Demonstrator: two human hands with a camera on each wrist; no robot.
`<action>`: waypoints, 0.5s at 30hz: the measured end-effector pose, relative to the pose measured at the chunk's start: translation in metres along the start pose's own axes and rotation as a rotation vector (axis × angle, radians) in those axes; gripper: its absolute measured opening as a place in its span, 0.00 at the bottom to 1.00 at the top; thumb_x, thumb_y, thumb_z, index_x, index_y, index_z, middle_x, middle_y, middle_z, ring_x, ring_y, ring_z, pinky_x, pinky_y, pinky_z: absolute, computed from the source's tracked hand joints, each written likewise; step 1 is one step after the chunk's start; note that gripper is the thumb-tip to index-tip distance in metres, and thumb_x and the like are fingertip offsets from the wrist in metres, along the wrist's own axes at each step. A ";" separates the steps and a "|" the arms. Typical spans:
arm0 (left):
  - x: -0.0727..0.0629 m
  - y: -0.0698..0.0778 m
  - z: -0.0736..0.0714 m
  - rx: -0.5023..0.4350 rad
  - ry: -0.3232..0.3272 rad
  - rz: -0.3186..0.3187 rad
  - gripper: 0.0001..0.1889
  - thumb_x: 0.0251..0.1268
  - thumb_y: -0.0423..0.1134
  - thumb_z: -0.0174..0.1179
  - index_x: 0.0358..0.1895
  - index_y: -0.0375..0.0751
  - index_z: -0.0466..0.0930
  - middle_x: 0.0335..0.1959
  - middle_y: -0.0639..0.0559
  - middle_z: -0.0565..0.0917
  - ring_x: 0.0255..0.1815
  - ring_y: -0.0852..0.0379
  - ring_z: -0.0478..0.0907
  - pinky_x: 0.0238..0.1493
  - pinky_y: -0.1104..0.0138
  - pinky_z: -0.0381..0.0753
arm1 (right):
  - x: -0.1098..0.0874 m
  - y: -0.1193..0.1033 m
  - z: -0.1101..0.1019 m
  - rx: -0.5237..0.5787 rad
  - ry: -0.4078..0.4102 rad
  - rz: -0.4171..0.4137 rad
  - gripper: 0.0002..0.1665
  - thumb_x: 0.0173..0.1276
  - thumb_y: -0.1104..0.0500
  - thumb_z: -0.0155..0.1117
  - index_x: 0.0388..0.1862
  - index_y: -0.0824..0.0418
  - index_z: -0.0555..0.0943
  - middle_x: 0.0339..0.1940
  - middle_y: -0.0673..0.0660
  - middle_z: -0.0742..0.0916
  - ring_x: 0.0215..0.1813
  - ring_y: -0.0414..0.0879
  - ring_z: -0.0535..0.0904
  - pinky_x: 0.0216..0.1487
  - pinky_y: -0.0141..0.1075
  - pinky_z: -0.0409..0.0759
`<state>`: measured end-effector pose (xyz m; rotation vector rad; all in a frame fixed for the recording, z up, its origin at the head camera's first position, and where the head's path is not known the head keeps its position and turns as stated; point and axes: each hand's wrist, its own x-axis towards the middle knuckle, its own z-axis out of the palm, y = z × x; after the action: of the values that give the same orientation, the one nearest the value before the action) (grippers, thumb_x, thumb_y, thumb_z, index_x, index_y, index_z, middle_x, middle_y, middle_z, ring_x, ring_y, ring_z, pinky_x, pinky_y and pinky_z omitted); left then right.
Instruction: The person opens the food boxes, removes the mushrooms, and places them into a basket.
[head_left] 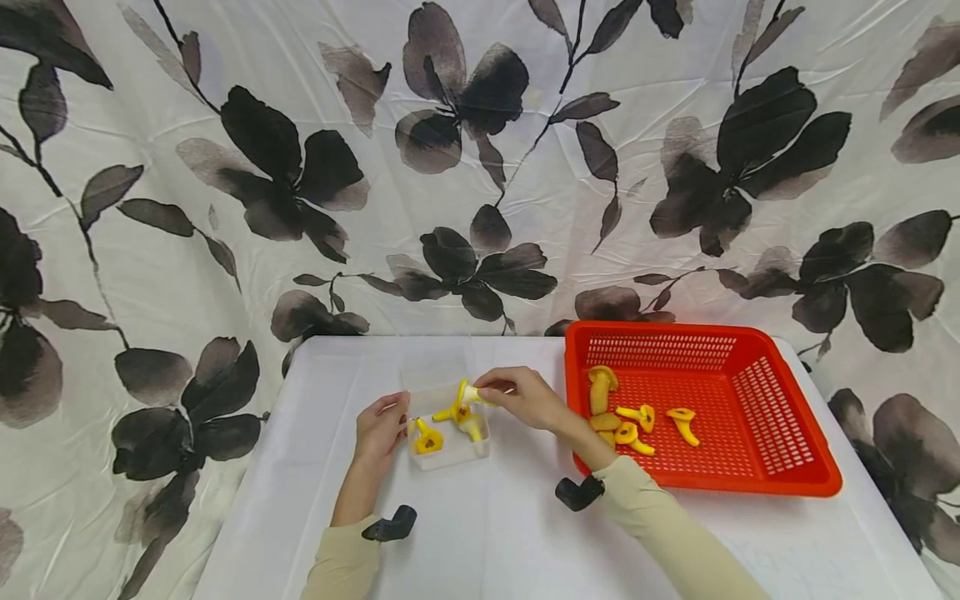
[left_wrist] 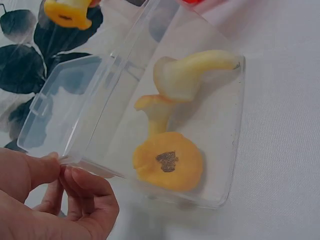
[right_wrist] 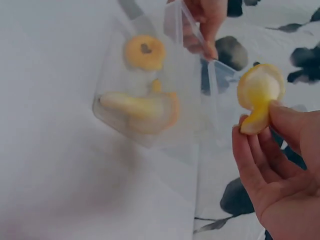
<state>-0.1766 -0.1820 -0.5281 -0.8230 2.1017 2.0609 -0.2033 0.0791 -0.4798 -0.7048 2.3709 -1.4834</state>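
A clear plastic box [head_left: 448,458] stands on the table, its hinged lid [left_wrist: 62,102] folded open on the far side. My left hand [head_left: 379,432] pinches the box's left back corner between thumb and fingers. Above the box, my right hand [head_left: 528,398] holds a yellow mushroom [right_wrist: 260,92] by its stem, thumb against fingers. Inside the box lie 3 mushrooms: one with its round orange cap [left_wrist: 169,162] facing up, a small one [left_wrist: 157,112] partly behind that cap, and a larger pale-stemmed one [left_wrist: 192,72] on its side.
To the right, a red plastic basket [head_left: 780,483] with perforated sides holds several yellow mushrooms [head_left: 684,425], most toward its left side, and some brownish ones [head_left: 600,392]. A white cloth covers the table [head_left: 495,542]. Behind it hangs a floral curtain [head_left: 465,192].
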 end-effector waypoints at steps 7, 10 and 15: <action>0.000 0.000 -0.001 0.016 -0.007 -0.005 0.19 0.78 0.45 0.59 0.62 0.35 0.78 0.50 0.41 0.78 0.45 0.53 0.73 0.34 0.74 0.76 | -0.016 0.009 -0.020 0.125 0.046 0.051 0.17 0.78 0.57 0.63 0.59 0.65 0.83 0.46 0.58 0.88 0.44 0.49 0.84 0.53 0.40 0.83; 0.000 0.001 -0.002 0.020 -0.010 -0.001 0.20 0.78 0.45 0.59 0.62 0.35 0.78 0.50 0.41 0.78 0.43 0.54 0.73 0.33 0.74 0.76 | -0.024 0.013 -0.029 0.152 0.071 0.074 0.18 0.77 0.56 0.63 0.59 0.64 0.83 0.45 0.58 0.88 0.45 0.49 0.84 0.54 0.40 0.83; 0.001 -0.001 0.000 0.024 -0.005 -0.010 0.19 0.78 0.45 0.59 0.62 0.36 0.78 0.50 0.41 0.78 0.42 0.55 0.73 0.32 0.74 0.76 | -0.040 0.020 -0.043 0.197 0.127 0.144 0.19 0.76 0.54 0.66 0.59 0.64 0.83 0.49 0.59 0.89 0.47 0.49 0.85 0.55 0.40 0.83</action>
<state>-0.1772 -0.1823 -0.5290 -0.8228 2.1115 2.0267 -0.1947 0.1407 -0.4801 -0.3960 2.2675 -1.7121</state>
